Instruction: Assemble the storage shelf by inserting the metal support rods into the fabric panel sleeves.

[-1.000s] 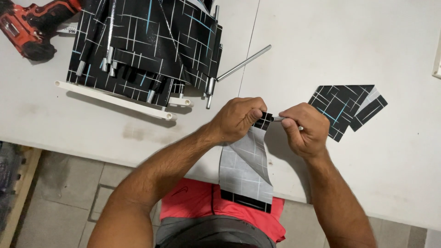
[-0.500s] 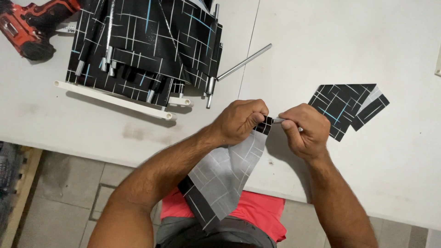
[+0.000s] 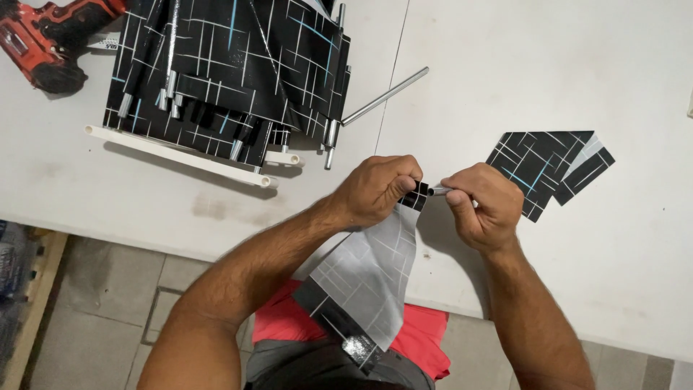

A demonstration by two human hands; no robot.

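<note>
White table fills most of the view, its near edge running just under both hands, with bare room to the right of the folded fabric pieces and tiled floor below. Left hand is clenched on the top of a grey-backed patterned fabric strip that hangs past the edge, and right hand pinches a small metal tube end at that top. Fingers hide where they join; the red drill and fabric-and-rod stack are cut off above.
</note>
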